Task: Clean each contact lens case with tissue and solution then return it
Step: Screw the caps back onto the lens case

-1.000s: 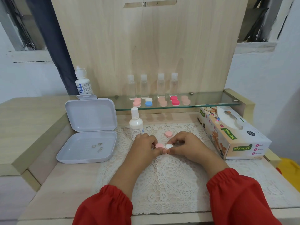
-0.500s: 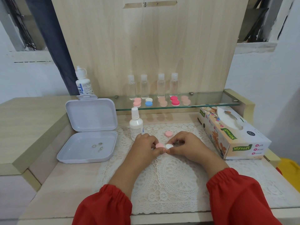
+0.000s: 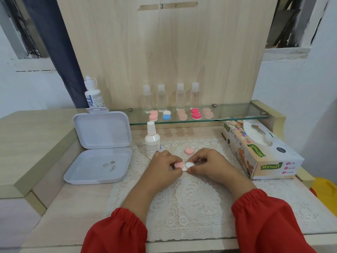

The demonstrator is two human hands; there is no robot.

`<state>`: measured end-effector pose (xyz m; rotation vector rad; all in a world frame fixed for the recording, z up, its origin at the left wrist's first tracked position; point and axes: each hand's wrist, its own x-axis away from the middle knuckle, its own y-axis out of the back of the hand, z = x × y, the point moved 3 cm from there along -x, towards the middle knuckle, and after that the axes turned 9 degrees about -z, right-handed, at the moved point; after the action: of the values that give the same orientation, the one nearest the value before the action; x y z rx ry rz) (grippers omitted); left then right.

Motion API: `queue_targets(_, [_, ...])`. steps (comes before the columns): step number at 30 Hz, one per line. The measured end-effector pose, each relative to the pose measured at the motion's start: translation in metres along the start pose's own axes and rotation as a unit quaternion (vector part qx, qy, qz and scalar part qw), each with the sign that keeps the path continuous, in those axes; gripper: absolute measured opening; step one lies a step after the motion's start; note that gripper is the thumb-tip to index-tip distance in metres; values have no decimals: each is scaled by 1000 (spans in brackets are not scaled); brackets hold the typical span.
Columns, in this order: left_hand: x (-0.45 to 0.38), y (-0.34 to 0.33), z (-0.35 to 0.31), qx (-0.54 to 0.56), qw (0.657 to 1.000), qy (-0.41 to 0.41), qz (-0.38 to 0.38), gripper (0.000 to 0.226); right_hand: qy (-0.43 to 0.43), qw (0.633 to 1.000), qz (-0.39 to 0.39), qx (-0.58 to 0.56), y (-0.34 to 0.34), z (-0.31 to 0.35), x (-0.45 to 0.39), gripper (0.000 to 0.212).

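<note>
A contact lens case [image 3: 183,166] with one pink cap and one white cap lies on the lace mat between my hands. My left hand [image 3: 164,166] pinches the pink-capped side. My right hand [image 3: 207,164] pinches the white cap with thumb and fingers. A loose pink cap [image 3: 189,151] lies on the mat just behind. A small white solution bottle [image 3: 152,141] stands left of the hands. The tissue box [image 3: 262,152] sits at the right. Several more lens cases [image 3: 196,114] wait on the glass shelf [image 3: 237,114].
An open white plastic box [image 3: 98,161] with a few small lenses inside lies at the left. A larger solution bottle [image 3: 94,95] stands behind it. Several clear bottles [image 3: 170,97] line the back of the shelf against a wooden panel.
</note>
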<state>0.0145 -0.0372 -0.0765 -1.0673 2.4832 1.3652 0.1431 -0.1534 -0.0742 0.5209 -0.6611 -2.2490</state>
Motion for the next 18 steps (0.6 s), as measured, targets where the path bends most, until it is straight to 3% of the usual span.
queue_targets(4, [0, 0, 0, 13, 1000, 19, -3, 35, -2, 1000, -3, 4, 0, -1, -1, 19])
queue_targets(8, [0, 1, -1, 5, 1000, 13, -7, 21, 0, 1000, -3, 8, 0, -1, -1, 19])
queue_targets(13, [2, 2, -1, 24, 999, 24, -1, 31, 1, 1000, -6, 5, 0, -1, 0, 20])
queue_targets(18, [0, 1, 1, 16, 1000, 18, 4, 23, -1, 1000, -4, 1, 0, 0, 0, 19])
